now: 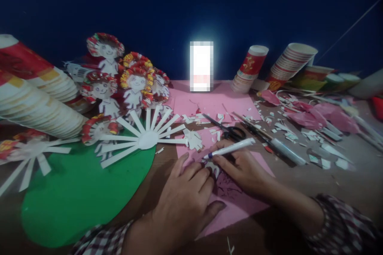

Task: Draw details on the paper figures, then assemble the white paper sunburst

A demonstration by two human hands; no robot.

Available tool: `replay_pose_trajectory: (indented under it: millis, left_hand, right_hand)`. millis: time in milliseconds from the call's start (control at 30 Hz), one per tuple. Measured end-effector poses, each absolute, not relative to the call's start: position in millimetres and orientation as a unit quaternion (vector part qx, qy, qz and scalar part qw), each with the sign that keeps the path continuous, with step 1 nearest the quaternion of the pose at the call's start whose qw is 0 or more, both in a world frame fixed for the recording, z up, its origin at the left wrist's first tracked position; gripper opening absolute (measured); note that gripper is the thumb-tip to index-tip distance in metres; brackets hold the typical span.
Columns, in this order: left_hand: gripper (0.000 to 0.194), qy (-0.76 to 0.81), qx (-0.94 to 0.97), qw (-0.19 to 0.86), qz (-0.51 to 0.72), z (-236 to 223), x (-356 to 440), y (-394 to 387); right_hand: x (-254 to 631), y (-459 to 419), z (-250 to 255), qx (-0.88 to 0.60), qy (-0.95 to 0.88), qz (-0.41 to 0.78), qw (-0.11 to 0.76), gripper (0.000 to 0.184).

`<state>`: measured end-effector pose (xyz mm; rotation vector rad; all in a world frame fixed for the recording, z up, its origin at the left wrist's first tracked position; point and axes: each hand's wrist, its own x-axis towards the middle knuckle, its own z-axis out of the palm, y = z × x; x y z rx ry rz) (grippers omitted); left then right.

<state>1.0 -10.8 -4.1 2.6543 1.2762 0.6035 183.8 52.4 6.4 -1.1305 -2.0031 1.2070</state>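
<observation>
A white marker (230, 148) with a dark blue end is gripped in my right hand (247, 169). Its tip reaches down to a small white paper cutout (213, 166), where the marker's end and my fingers partly hide the surface. My left hand (187, 191) holds that cutout down with bent fingertips, its thumb lying apart on the right. Under both hands lies a pink sheet (236, 207) with dark marks on it. Just beyond the fingers are another white paper cutout (195, 139) and black-handled scissors (233, 132).
A cup cut into white strips (148, 139) sits on a green mat (86, 191) at left. Decorated paper dolls (136, 83) and stacked paper cups (38, 103) stand behind. Cup stacks (295, 61), paper scraps (287, 129) and a clear-handled tool (287, 151) lie right. A bright blurred rectangle (201, 63) stands at the back.
</observation>
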Motion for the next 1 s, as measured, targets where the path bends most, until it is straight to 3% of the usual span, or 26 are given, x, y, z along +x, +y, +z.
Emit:
replay_pose_trajectory:
  millis: [1000]
  left_hand:
    - [0.036,0.416,0.883,0.067,0.206,-6.3,1.8,-10.5]
  right_hand:
    - [183.1,53.7,6.0,-0.419,-0.783,0.375,0.265,0.013]
